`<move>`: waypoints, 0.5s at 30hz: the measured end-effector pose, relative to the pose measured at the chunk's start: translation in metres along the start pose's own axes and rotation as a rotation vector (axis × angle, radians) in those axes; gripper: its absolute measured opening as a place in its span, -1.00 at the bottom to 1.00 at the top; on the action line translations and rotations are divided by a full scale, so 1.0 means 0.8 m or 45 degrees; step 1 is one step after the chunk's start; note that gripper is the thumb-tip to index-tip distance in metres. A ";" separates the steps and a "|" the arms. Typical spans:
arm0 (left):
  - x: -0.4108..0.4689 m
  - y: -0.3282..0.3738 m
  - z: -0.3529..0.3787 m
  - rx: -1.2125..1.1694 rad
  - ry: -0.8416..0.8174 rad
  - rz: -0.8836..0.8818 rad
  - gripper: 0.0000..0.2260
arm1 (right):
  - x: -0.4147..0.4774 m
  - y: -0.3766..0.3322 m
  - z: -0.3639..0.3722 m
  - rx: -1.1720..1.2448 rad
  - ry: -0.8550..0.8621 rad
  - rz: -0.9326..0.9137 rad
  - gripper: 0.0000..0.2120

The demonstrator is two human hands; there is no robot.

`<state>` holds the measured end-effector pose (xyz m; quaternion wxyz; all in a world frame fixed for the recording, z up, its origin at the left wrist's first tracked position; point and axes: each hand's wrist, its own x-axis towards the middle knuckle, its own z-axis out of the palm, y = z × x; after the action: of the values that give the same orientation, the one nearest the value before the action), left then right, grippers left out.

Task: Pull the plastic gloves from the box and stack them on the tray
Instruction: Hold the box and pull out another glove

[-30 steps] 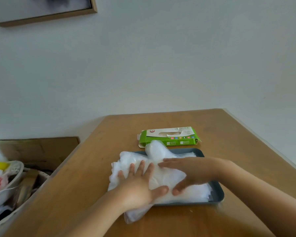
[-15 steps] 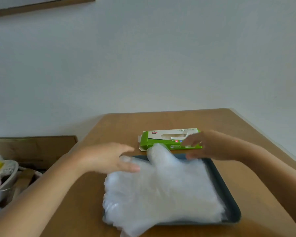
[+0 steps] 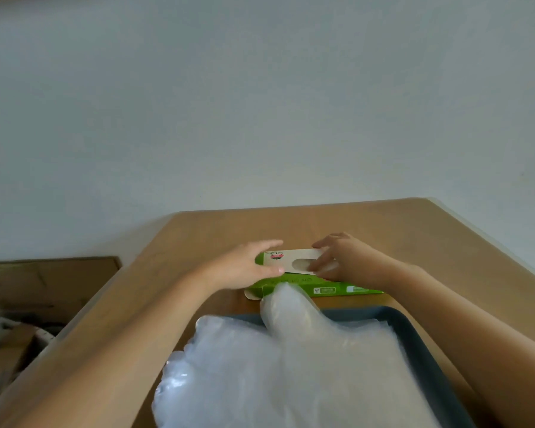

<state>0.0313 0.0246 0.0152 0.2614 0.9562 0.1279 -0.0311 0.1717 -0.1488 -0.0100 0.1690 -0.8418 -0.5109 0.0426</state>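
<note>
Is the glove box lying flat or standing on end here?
Lying flat: the green box rests on the table, oval slot facing up, left hand and right hand holding it.

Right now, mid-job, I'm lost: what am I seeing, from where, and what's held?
No machine here: a person's two bare hands, seen from one camera worn on the head, looking forward and down. On the wooden table lies a green glove box; nearer the camera a dark tray holds a stack of clear plastic gloves spilling over its left edge. The left hand grips the box's left end. The right hand has fingertips at the box's oval opening; whether they pinch a glove is unclear.
</note>
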 end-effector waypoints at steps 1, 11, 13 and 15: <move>0.004 -0.004 0.005 0.009 -0.021 0.002 -0.43 | 0.002 0.001 0.002 -0.004 0.013 0.007 -0.79; 0.014 -0.022 0.033 -0.080 -0.014 -0.021 -0.45 | 0.000 0.007 0.010 0.037 0.289 -0.069 -0.87; 0.013 -0.024 0.035 -0.102 0.007 -0.005 -0.46 | 0.000 0.007 0.011 -0.001 0.300 -0.102 -0.85; 0.013 -0.028 0.038 -0.119 0.009 0.000 -0.46 | -0.002 0.009 0.011 0.001 0.302 -0.117 -0.86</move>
<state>0.0360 0.0300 -0.0231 0.3055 0.9430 0.1304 -0.0216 0.1747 -0.1508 -0.0208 0.2305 -0.8165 -0.5254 -0.0648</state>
